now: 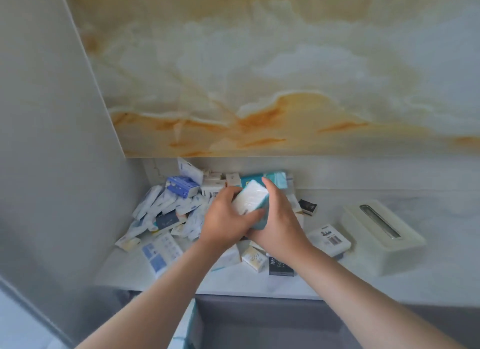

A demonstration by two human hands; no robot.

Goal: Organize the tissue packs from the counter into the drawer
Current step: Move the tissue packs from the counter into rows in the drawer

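- The left hand (pixel 228 218) grips a white-and-teal pack (pixel 250 202). Its fingers curl over the pack's far left edge and its thumb lies across the near face.
- The right hand (pixel 280 224) clasps the same pack from the right, with the fingers laid along the teal side. Its thumb is hidden under the left hand.
- The pack is clamped between both hands, tilted, just above the pile of packs (pixel 166 213) on the counter (pixel 389 283).
- One pack is held. The packs in the pile overlap too much for an exact count, but there are well over a dozen, mostly white with blue print.
- One blue pack (pixel 180 186) sits high at the back left, and teal packs (pixel 278 177) lie behind the hands.
- There are two black packs: a small one (pixel 307 206) right of the hands and a larger one (pixel 281 267) near the counter's front edge.
- One white pack with a barcode (pixel 328 238) lies apart from the pile on the right.
- One cream tissue box (pixel 381 234) with a slot in its lid stands just beside the barcode pack. What it holds cannot be seen.
- One grey drawer (pixel 272 322) stands open below the counter's edge. A pale, teal-edged thing shows at its left wall, too cut off to name.
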